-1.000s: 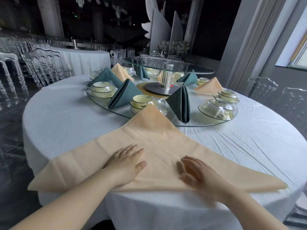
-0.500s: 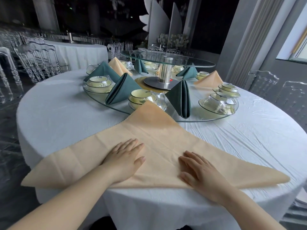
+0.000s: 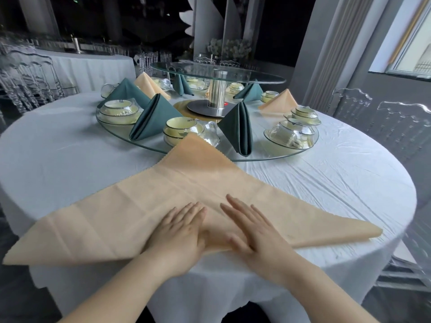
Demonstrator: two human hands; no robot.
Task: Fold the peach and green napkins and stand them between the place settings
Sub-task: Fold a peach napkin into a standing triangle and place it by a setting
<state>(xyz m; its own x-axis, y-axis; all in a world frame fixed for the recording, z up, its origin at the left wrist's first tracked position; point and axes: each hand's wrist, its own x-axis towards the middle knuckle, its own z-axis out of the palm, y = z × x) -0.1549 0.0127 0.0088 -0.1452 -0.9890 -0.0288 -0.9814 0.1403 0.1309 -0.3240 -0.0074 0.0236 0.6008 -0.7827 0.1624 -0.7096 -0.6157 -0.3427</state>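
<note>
Both the left hand (image 3: 178, 231) and right hand (image 3: 255, 231) are pressing flat, gripping nothing, on the limp peach napkin (image 3: 186, 178), likely best pinched at its corners.

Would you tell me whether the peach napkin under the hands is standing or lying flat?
Lying flat: the peach napkin forms a wide triangle on the tablecloth.

A daylit window (image 3: 416, 52) sits upper right in a grey wall (image 3: 384, 89), with clear chairs (image 3: 396, 127) beneath. Upper left, another white-clothed table (image 3: 93, 68) stands in a dark hall.
</note>
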